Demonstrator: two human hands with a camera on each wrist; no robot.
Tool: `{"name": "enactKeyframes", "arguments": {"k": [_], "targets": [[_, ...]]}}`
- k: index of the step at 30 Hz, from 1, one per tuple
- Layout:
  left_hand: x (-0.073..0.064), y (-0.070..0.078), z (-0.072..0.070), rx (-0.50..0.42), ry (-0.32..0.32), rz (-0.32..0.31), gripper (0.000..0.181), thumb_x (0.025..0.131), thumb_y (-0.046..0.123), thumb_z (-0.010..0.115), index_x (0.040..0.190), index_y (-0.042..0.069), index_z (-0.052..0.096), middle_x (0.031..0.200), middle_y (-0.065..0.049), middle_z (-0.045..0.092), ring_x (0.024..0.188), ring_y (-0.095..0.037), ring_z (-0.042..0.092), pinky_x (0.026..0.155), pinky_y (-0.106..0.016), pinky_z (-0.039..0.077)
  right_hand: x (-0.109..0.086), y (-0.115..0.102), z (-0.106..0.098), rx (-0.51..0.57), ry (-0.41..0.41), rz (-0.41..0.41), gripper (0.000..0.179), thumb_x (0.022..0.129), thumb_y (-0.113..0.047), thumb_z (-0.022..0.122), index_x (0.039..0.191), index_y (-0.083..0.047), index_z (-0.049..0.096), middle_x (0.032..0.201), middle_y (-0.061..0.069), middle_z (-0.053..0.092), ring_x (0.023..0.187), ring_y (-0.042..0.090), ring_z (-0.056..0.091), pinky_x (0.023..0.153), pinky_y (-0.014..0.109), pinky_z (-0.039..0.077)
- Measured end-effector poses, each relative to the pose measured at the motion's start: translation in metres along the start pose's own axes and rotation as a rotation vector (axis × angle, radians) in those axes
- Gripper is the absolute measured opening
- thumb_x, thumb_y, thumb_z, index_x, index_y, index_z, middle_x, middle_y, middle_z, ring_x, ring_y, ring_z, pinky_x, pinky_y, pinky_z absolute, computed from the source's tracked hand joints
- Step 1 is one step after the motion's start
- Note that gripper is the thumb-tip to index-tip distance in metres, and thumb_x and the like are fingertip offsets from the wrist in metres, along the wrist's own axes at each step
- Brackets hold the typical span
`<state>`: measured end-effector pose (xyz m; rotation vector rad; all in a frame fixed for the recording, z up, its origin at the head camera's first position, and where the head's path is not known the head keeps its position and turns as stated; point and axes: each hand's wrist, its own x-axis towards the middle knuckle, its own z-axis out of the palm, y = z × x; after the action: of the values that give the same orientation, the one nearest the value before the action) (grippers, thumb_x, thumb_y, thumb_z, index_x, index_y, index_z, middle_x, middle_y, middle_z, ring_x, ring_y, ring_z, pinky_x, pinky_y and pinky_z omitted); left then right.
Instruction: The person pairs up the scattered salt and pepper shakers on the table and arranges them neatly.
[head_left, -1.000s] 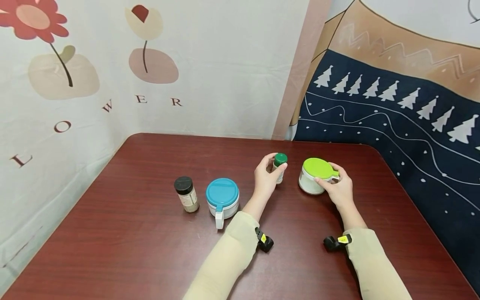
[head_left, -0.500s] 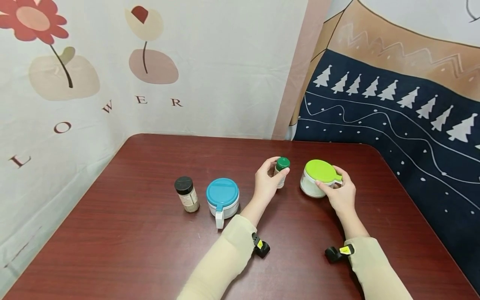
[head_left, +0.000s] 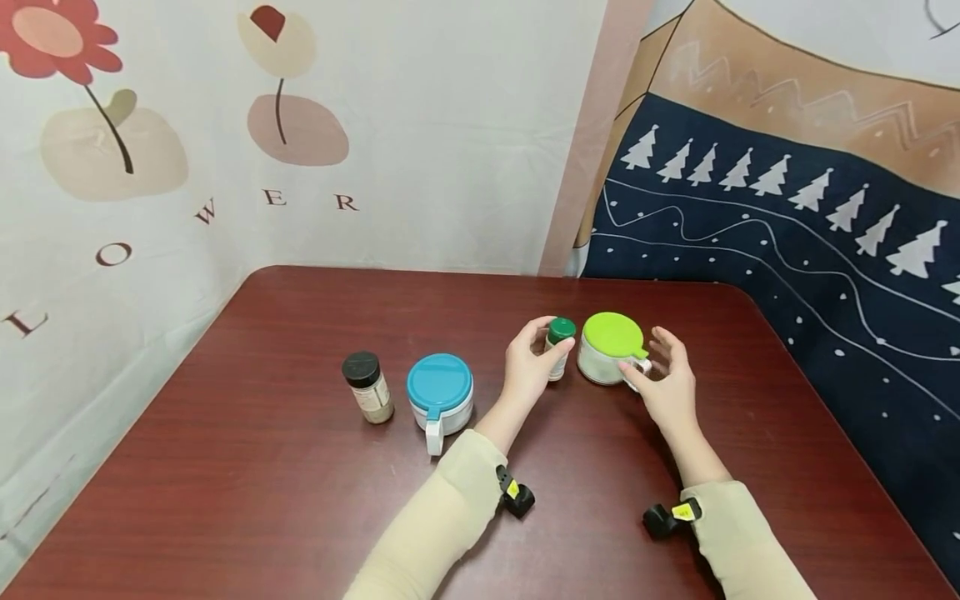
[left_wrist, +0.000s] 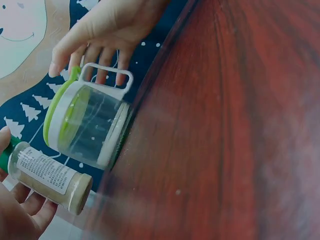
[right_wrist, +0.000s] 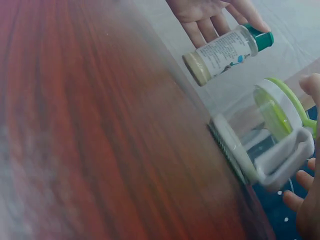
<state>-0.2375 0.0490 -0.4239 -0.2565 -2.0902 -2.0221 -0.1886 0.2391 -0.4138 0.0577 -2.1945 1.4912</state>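
Observation:
My left hand (head_left: pixel 527 364) pinches a small spice bottle (head_left: pixel 557 354) between thumb and fingers. It has a green cap, a white label and tan powder inside, as the left wrist view shows. Just right of it, a clear seasoning jar (head_left: pixel 600 365) with a lime-green lid and white handle stands upright on the table. My right hand (head_left: pixel 667 383) is at that jar's handle side, fingers spread and loosely bent. In the left wrist view these fingers (left_wrist: pixel 102 62) are behind the handle, not wrapped around it. Whether the thumb touches the handle, I cannot tell.
A blue-lidded seasoning jar (head_left: pixel 440 396) stands left of my left forearm, its handle toward me. Farther left is a black-capped spice bottle (head_left: pixel 367 387). The reddish-brown table (head_left: pixel 247 467) ends at printed cloths behind and to the right.
The lime-lidded jar has moved left, closer to the green-capped spice bottle. My right hand has loosened its hold on the jar. My left hand still pinches the spice bottle, which shifted slightly toward me.

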Motion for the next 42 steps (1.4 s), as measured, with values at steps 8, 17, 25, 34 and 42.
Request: {"name": "enactKeyframes", "arguments": {"k": [8, 17, 25, 34, 42], "targets": [[-0.002, 0.012, -0.002, -0.028, -0.011, 0.007, 0.035, 0.083, 0.006, 0.075, 0.115, 0.000, 0.064, 0.099, -0.016, 0.067, 0.088, -0.027, 0.063, 0.078, -0.035, 0.049, 0.016, 0.031, 0.010, -0.007, -0.065, 0.054, 0.090, 0.077, -0.005, 0.080, 0.149, -0.003, 0.026, 0.145, 0.017, 0.039, 0.129, 0.028, 0.037, 0.095, 0.038, 0.036], [-0.005, 0.021, -0.004, -0.027, 0.000, -0.015, 0.033, 0.083, 0.005, 0.074, 0.114, -0.002, 0.064, 0.097, -0.017, 0.067, 0.089, -0.028, 0.063, 0.082, -0.039, 0.049, 0.022, 0.038, 0.013, -0.062, -0.079, 0.028, 0.094, 0.072, -0.012, 0.084, 0.149, -0.010, 0.029, 0.138, 0.018, 0.044, 0.119, 0.027, 0.044, 0.089, 0.039, 0.041], [0.003, -0.005, 0.001, -0.043, 0.003, -0.046, 0.035, 0.082, 0.012, 0.077, 0.114, 0.006, 0.066, 0.096, -0.008, 0.068, 0.086, -0.019, 0.063, 0.081, -0.034, 0.050, 0.019, 0.039, 0.012, -0.096, -0.076, 0.119, 0.086, 0.072, -0.021, 0.086, 0.145, -0.010, 0.042, 0.137, 0.014, 0.049, 0.117, 0.026, 0.047, 0.093, 0.043, 0.041], [-0.001, 0.008, -0.002, -0.063, 0.003, -0.042, 0.034, 0.082, 0.009, 0.076, 0.113, 0.003, 0.066, 0.095, -0.011, 0.068, 0.086, -0.020, 0.064, 0.080, -0.033, 0.050, 0.017, 0.036, 0.013, -0.134, 0.008, 0.116, 0.082, 0.066, -0.023, 0.089, 0.138, -0.011, 0.051, 0.131, 0.016, 0.052, 0.116, 0.028, 0.046, 0.091, 0.046, 0.041], [0.002, -0.002, 0.000, -0.068, 0.002, -0.045, 0.036, 0.081, 0.011, 0.078, 0.115, 0.005, 0.066, 0.098, -0.013, 0.067, 0.088, -0.026, 0.064, 0.083, -0.040, 0.049, 0.014, 0.036, 0.014, -0.148, 0.099, 0.045, 0.078, 0.064, -0.014, 0.089, 0.133, -0.005, 0.054, 0.123, 0.018, 0.056, 0.109, 0.030, 0.048, 0.083, 0.044, 0.041]]}}
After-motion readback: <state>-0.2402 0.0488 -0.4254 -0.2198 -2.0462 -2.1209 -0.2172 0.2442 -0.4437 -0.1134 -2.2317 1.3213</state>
